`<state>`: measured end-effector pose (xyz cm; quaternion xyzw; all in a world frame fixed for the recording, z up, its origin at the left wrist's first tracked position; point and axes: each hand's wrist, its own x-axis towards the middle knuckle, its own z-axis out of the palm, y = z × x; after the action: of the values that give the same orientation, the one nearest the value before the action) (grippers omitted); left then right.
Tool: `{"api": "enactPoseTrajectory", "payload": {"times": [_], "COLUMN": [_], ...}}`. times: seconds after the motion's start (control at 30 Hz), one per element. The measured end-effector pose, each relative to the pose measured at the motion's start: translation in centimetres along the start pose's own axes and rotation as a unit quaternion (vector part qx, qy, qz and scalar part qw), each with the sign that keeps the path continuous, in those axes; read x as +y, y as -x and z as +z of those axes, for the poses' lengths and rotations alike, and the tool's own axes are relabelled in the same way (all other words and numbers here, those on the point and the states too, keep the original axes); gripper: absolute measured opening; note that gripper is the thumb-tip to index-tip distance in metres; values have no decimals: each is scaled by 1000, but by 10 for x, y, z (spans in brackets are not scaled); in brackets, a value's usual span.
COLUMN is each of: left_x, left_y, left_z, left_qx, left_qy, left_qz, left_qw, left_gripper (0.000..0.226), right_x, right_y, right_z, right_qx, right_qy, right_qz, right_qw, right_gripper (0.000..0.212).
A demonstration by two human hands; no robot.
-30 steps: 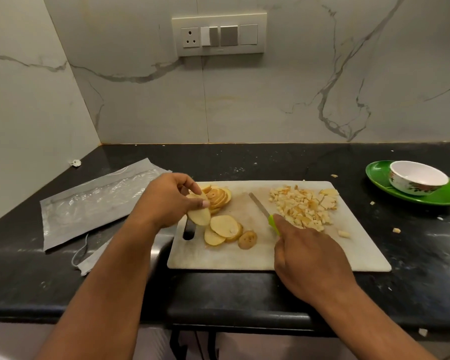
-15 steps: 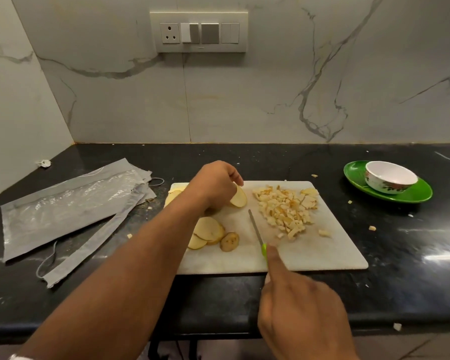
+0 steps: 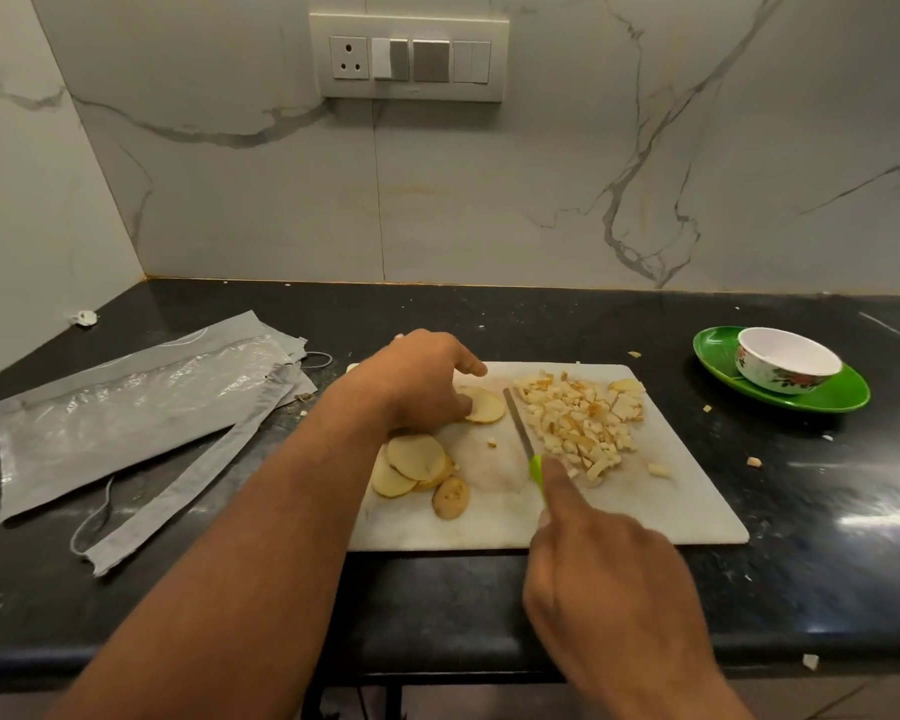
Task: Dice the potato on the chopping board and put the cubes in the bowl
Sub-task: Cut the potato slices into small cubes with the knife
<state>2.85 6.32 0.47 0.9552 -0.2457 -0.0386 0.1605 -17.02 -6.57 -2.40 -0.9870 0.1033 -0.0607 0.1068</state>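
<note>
While both hands work over the board, the scene reads thus:

L hand: left hand (image 3: pixel 417 381) sits on the far-left part of the chopping board (image 3: pixel 687 517), fingers curled down onto a potato slice (image 3: pixel 484 405), holding it flat; index finger sticks out toward the wall.
R hand: right hand (image 3: pixel 609 579) grips the knife (image 3: pixel 523 439) by its green handle, index finger laid straight along the top; rest of handle hidden under the hand.
Knife: blade lies flat-ish w/ tip pointing away, between the held slice and the cube pile, just beside both.
Cubes: diced potato cubes (image 3: pixel 578 418) heaped on the far-right part of the board; a few strays on board & counter.
Slices: stack of uncut slices (image 3: pixel 417 465) near the board's left-front, one small end piece beside them.
Bowl: white bowl (image 3: pixel 785 363) w/ flower print stands on a green plate (image 3: pixel 848 394), well apart to the right of the board; no cubes seen inside.
Counter: black countertop (image 3: pixel 827 537); grey plastic wrapper (image 3: pixel 126 407) lies left of the board.
</note>
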Motion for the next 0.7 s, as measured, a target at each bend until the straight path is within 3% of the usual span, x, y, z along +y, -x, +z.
{"api": "enactPoseTrajectory", "payload": {"times": [0.27,0.47,0.7], "left_x": [0,-1,-8], "left_y": [-4,-1,5], "left_z": [8,9,9], "left_qx": [4,-5,1], "left_qy": [-19,-25,-14], "left_qz": [-41,-55,-45], "left_qw": [999,998,999], "left_gripper": [45,44,40], "right_x": [-4,-12,18], "right_y": [-17,15,13], "right_z": [5,7,1], "right_qx": [20,-94,-48], "right_qy": [-1,-7,-9], "right_qz": [-24,-1,45], "right_qw": [1000,996,998], "right_gripper": [58,69,61]}}
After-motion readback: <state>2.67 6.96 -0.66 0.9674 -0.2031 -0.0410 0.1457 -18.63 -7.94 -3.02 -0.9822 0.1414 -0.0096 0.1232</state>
